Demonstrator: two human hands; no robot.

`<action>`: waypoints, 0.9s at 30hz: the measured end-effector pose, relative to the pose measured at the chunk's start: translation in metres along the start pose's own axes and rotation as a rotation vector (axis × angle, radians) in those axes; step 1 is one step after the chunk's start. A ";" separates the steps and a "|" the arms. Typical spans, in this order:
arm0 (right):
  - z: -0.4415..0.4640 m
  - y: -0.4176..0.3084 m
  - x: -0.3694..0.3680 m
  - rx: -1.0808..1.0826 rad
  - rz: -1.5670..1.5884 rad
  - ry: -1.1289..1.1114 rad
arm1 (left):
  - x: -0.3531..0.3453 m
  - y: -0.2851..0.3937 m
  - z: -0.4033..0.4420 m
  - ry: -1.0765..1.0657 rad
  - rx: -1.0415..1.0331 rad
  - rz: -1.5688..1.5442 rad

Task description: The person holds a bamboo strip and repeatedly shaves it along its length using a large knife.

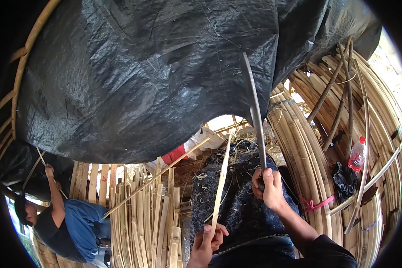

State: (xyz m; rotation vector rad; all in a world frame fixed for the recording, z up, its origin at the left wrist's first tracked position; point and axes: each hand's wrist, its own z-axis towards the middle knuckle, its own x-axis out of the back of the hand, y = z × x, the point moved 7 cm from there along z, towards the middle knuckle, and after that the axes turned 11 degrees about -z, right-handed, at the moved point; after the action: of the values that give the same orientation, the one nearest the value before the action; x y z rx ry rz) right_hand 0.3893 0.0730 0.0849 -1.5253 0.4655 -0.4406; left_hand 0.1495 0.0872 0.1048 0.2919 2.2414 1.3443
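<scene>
My left hand [207, 244] is closed round the lower end of a pale bamboo strip [221, 183], which points up and away from me. In my right hand [269, 190] is the handle of a long machete [256, 111], its narrow blade raised nearly upright. Blade and strip stand apart, with a gap between them. Beneath both hands a dark blue patterned cloth [241, 196] covers my lap, and thin curled shavings lie scattered on it.
Split bamboo slats [143, 219] stand at the left, near a seated co-worker [67, 223]. Bundled bamboo [299, 152] with a pink tie [317, 203] lies at the right. Beyond it are a red-capped bottle [357, 156] and a black plastic bag [344, 181]. Black tarpaulin [165, 80] hangs overhead.
</scene>
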 end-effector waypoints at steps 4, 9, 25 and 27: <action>0.004 -0.007 0.004 0.186 -0.271 -0.072 | 0.010 -0.017 0.006 -0.101 0.067 -0.067; 0.005 -0.047 -0.009 0.503 -0.622 -0.063 | -0.013 -0.015 -0.001 -0.202 0.162 -0.290; 0.051 -0.025 0.004 0.575 -0.854 0.077 | 0.006 -0.027 -0.023 -0.234 0.218 -0.486; 0.077 -0.009 0.029 0.270 -0.789 0.167 | 0.012 -0.026 -0.029 -0.239 0.189 -0.452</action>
State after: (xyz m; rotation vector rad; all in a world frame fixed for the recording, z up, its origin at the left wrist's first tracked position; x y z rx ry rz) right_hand 0.4559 0.1211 0.0930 -1.3670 -0.0962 -1.1984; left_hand 0.1262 0.0574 0.0897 0.0032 2.0710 0.8191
